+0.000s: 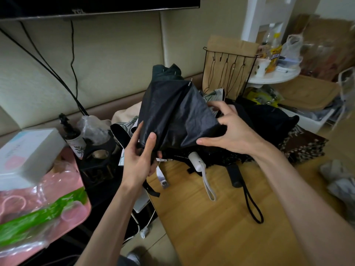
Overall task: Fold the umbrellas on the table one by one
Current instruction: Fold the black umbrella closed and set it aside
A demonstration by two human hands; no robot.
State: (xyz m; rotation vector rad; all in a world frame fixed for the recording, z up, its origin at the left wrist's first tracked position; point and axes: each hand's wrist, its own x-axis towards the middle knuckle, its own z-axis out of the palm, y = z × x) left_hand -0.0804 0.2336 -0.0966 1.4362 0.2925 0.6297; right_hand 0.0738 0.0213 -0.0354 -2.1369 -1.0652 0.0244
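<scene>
A black umbrella point(172, 110) is held up over the far end of the wooden table point(211, 217), its canopy bunched and pointing away from me. My left hand point(140, 158) grips its lower end, thumb laid on the fabric. My right hand point(228, 127) holds the canopy's right side, fingers spread and curled round a fold. Under it on the table lie other umbrellas: one with a white handle point(197, 164) and grey wrist loop, one with a black handle point(235, 176) and black cord, among dark patterned canopies point(269, 120).
A white box point(28, 150) and pink plastic bags point(44, 214) lie at the left. A dark bottle point(74, 137) stands behind them. A wire rack point(228, 73) and brown paper bag stand at the back. A round white shelf point(276, 75) holds clutter at right.
</scene>
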